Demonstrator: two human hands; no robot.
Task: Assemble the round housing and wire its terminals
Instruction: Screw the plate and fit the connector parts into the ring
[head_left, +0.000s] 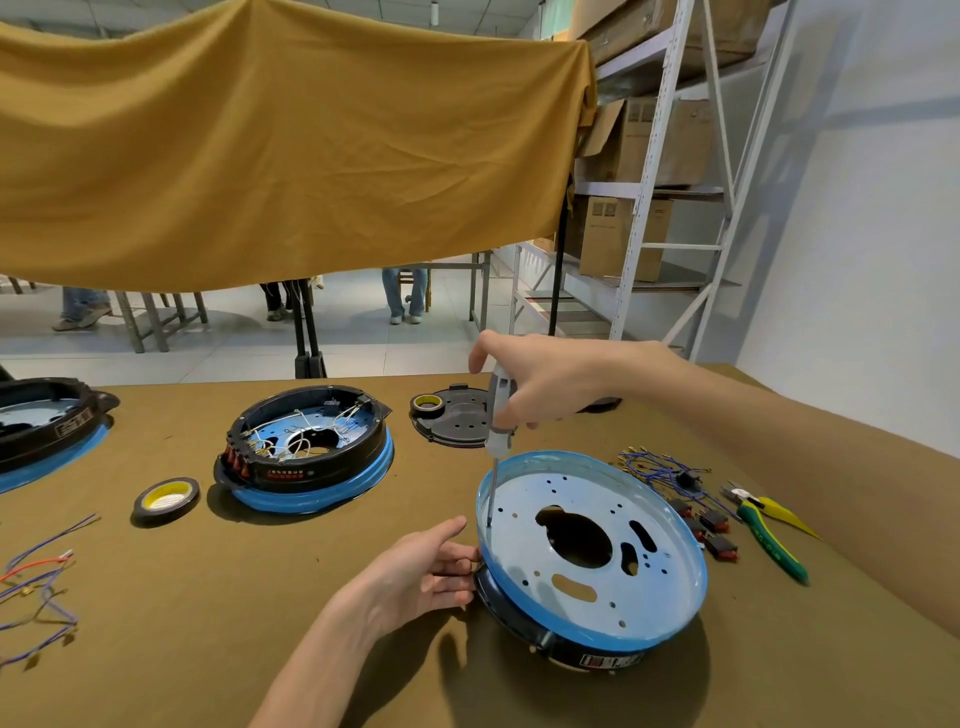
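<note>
Round housing (592, 551), blue-rimmed metal plate on a black ring: apparently rigid and light, best steadied at the rim. Left hand (421, 571) rests relaxed against its side; right hand (540, 384) grips the screwdriver (497, 431), tip on the plate.

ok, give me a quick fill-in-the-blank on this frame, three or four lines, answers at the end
1. The right hand grips a ____ whose tip meets the metal plate near its left edge.
2. The left hand steadies the housing under that plate from its ____ side.
3. The pliers to the right of the plate have green and ____ handles.
4. A roll of ____ lies in front of the wired housing.

Answers: screwdriver; left; yellow; tape
</note>
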